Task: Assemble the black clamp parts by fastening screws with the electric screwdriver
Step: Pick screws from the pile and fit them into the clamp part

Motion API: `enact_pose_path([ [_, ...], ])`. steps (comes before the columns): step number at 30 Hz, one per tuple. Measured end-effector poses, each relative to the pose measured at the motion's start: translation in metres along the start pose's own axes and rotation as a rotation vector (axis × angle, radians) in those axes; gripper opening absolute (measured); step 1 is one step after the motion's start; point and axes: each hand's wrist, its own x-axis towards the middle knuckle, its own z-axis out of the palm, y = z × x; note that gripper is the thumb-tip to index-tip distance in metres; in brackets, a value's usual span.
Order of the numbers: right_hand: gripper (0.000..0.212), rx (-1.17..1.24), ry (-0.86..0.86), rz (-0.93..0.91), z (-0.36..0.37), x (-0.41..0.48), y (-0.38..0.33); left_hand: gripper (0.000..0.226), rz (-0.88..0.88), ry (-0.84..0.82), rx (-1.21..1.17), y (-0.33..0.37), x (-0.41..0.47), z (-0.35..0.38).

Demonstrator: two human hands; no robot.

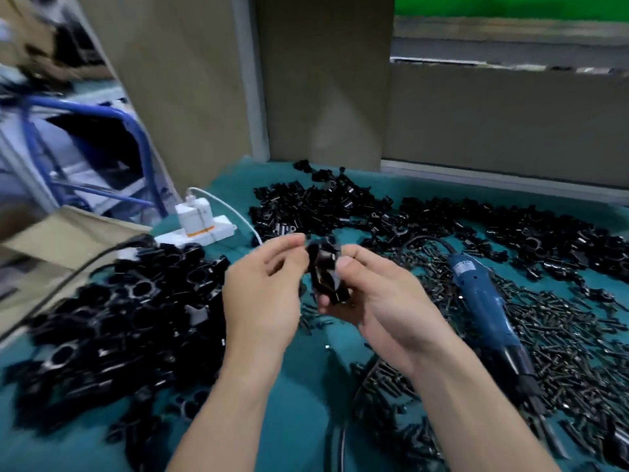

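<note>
A black clamp part [328, 274] is held above the teal table mat [306, 386] in the middle of the view. My right hand [374, 294] grips it from the right and below, thumb on its upper edge. My left hand [265, 287] has its fingertips curled at the clamp's top left; whether they pinch a screw is blurred. The blue electric screwdriver [483, 301] lies on the mat to the right of my right hand, tip toward me, among several loose dark screws [561, 342].
A heap of assembled black clamps [119, 318] lies at the left. Loose clamp halves [340, 206] spread across the back and right. A white power strip with a plugged-in adapter [200, 226] sits at the back left, beside a cardboard box [64, 240]. Tall cardboard panels [323, 80] stand behind.
</note>
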Motion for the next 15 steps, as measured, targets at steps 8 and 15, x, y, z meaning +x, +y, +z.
enact_pose_path([
  [8, 0.024, -0.953, -0.015, -0.223, 0.134, 0.048, 0.036, 0.055, 0.106, 0.49, 0.51, 0.006, -0.025, -0.1],
  [15, 0.039, -1.222, -0.182, -0.27, 0.167, 0.078, 0.078, 0.08, -0.049, 0.126, 1.059, -0.024, -0.011, -0.14],
])
